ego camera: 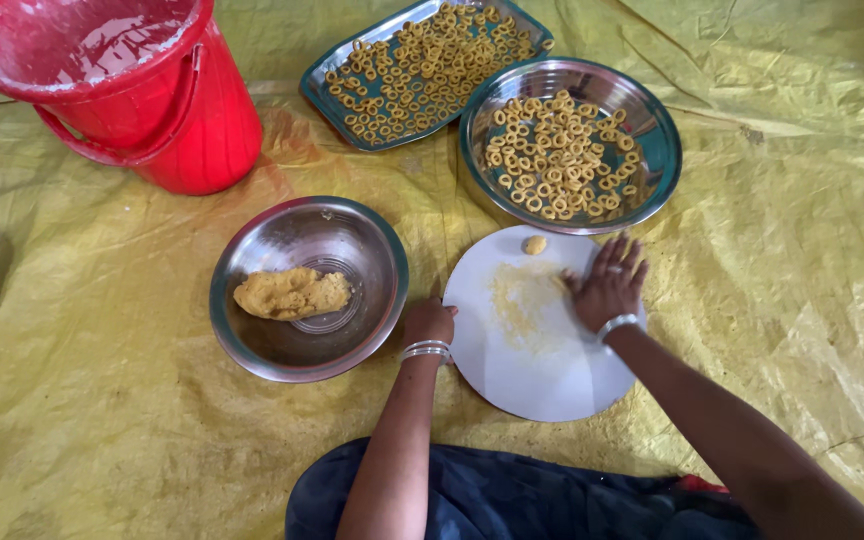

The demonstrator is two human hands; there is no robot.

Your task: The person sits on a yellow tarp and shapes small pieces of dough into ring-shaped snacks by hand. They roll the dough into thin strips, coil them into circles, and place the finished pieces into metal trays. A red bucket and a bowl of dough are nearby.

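Seated worker at a yellow sheet (72, 400), seen from above; items listed left to right.

Top left: a red bucket (187, 120) with a whitish film inside, handle folded down against its side.

Left of centre: a steel bowl (252, 250) holding a lump of yellow dough (292, 293), which lies toward the bowl's left half.

Between the bowl and the white board (542, 380): the left hand (429, 322), curled at the board's left edge. Its fingers are tucked under and out of view, so whether they grip the edge cannot be told. Bangles circle the wrist.

Centre: the round white board, flat on the sheet, dusted with yellow crumbs in its middle. A small dough ball (534, 244) sits near its far rim.

On the board's right part: the right hand (609, 285), palm down, fingers spread and flat against the surface, pinching nothing.

Top centre: a rectangular tray (317, 85) of small dough rings (422, 65).

Top right: a round steel plate (667, 140), also filled with rings, overlapping the tray's corner and just beyond the board.
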